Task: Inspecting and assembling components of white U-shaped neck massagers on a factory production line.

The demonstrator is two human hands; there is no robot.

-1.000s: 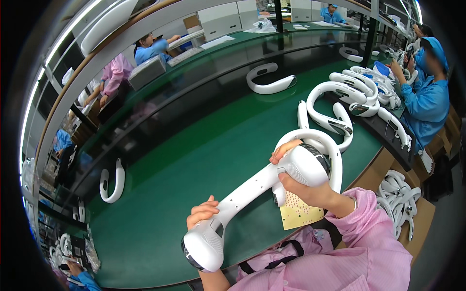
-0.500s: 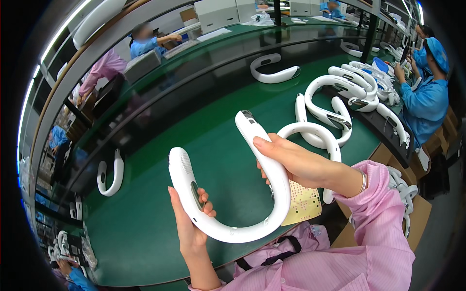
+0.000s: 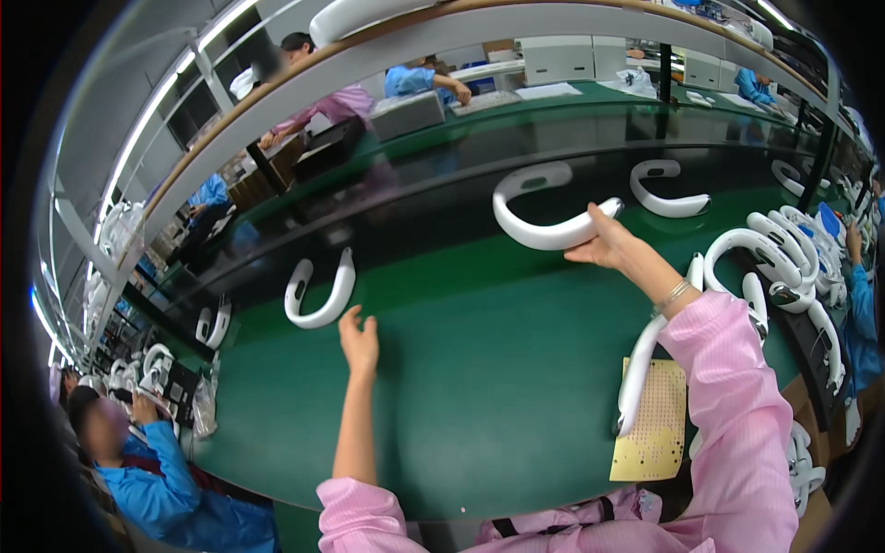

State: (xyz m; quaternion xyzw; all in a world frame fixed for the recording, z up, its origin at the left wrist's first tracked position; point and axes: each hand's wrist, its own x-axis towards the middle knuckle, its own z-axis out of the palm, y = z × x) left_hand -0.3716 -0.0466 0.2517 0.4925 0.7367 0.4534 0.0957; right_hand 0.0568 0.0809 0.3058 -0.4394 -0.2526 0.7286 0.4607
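My right hand (image 3: 604, 240) grips one end of a white U-shaped neck fan (image 3: 530, 232) with the thumb on top. That fan is at the far side of the green table, its curve towards the left and its other arm reaching over the black strip. My left hand (image 3: 360, 343) holds nothing, fingers loosely bent and a little apart. It is just to the near right of a second white neck fan (image 3: 318, 318), apart from it. Another neck fan (image 3: 668, 205) lies at the far right, beyond my right hand.
Beside my right forearm, one more neck fan (image 3: 634, 392) lies partly over a yellow printed card (image 3: 656, 433). Several neck fans (image 3: 797, 249) are heaped at the right. The green table (image 3: 479, 369) borders a black strip (image 3: 442, 189). A blue-sleeved person (image 3: 161, 470) works at the left.
The neck fan has gone from both hands near me to the far side of the table, in my right hand only. My left hand has let go of it. The view has turned left.
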